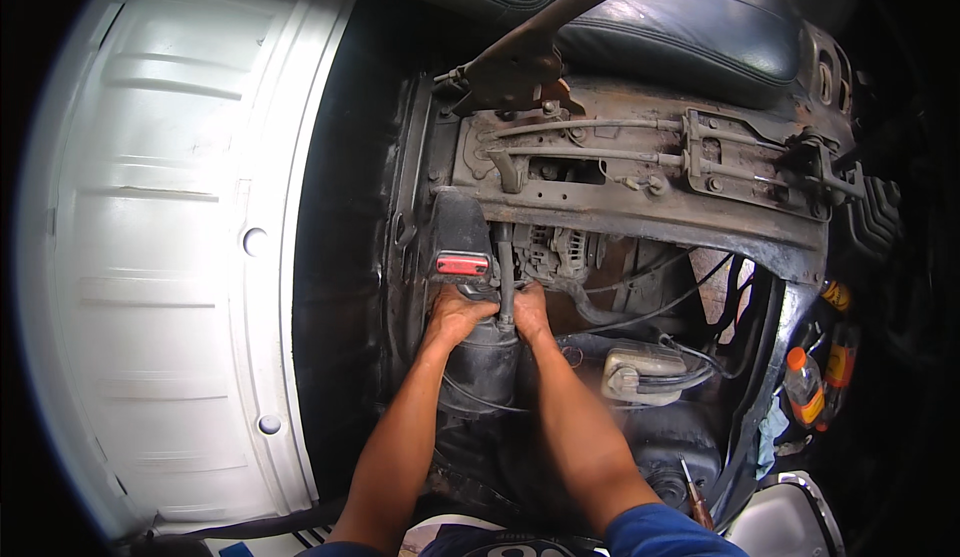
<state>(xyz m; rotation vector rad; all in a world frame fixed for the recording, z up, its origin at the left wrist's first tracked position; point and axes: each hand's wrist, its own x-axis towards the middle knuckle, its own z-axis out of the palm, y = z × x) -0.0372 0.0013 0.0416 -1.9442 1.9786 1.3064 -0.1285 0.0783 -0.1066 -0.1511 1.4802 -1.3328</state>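
My left hand (pixel 458 312) reaches onto the top of a black cylindrical canister (pixel 475 367), its fingers curled under a dark upright piece (pixel 457 219) that carries a small red rectangular part (pixel 462 265). Just right of a grey vertical hose (pixel 506 257), my right hand (pixel 530 312) has its fingers bent in near the hose and canister top. What either hand grips is hidden. Behind them is a finned metal housing (pixel 560 252), with cables running off to the right.
A seat cushion (pixel 680 37) sits above a dirty metal frame (pixel 620 202) and rusty bracket (pixel 520 47). A white panel (pixel 160 237) stands left. Rightward are a translucent reservoir (pixel 640 372), screwdriver (pixel 697 497), bottles (pixel 805 392) and blue rag (pixel 770 432).
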